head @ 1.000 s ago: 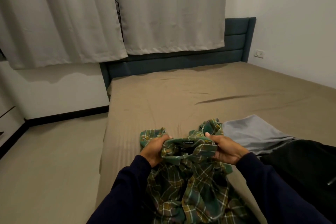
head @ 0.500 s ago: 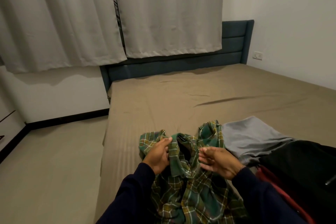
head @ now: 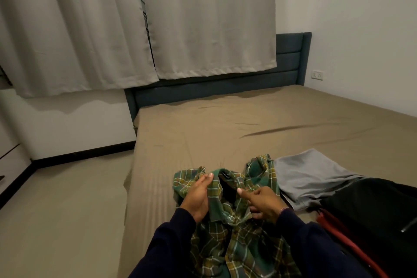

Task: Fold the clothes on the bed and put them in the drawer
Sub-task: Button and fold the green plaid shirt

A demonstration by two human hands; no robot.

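1. The green-and-mustard plaid flannel shirt (head: 237, 232) lay rumpled at the near edge of the bed with the tan fitted sheet (head: 225, 133), collar up and its dark inner label showing.
2. The left hand (head: 197, 196) gripped the collar's left side, thumb on top, fingers curled under the fabric.
3. The right hand (head: 264, 204) sat on the collar's right side, forefinger extended; whether the lower fingers pinched cloth, I couldn't tell.
4. Just beside the shirt on the right lay a folded grey garment (head: 309, 176) and a black garment (head: 372, 210).
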